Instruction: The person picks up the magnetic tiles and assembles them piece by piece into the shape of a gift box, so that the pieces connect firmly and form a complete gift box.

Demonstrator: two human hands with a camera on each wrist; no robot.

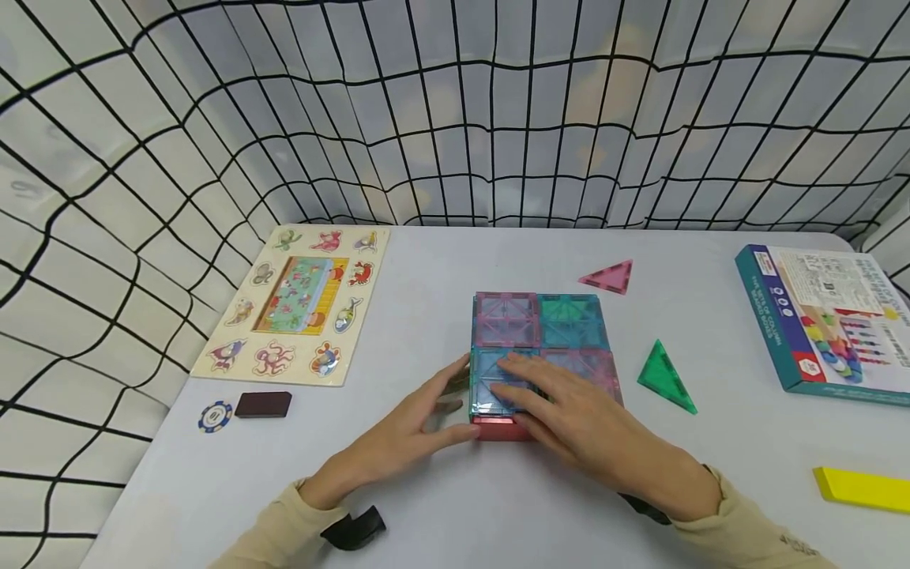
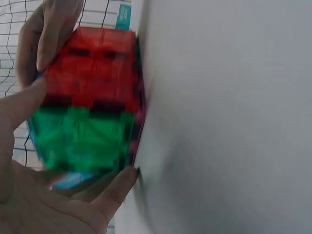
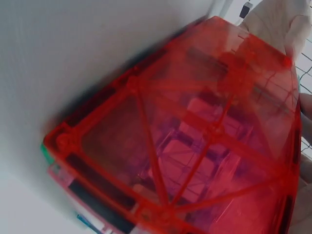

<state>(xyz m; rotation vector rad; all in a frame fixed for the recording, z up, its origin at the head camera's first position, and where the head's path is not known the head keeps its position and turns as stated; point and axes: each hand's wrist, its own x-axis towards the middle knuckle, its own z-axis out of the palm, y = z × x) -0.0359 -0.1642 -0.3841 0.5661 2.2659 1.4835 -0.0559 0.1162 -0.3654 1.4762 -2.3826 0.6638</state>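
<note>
A box of see-through magnetic tiles point(image 1: 506, 320) stands mid-table, its top made of pink, teal and blue squares. My left hand point(image 1: 398, 442) lies along the box's left side, thumb at the front left corner. In the left wrist view its spread fingers point(image 2: 114, 192) touch the edges round a green tile face point(image 2: 85, 139). My right hand point(image 1: 590, 419) rests on top, fairly straight fingers over the blue and near pink squares. A large red tile face point(image 3: 214, 126) fills the right wrist view. The box's far side is hidden.
A pink triangle tile point(image 1: 613, 277) and a green triangle tile point(image 1: 665, 377) lie right of the box. A sea-animal puzzle board point(image 1: 249, 340), poker chip point(image 1: 215, 416) and dark brown block point(image 1: 263, 405) are left. At right are a boxed toy point(image 1: 825, 316) and yellow block point(image 1: 860, 488).
</note>
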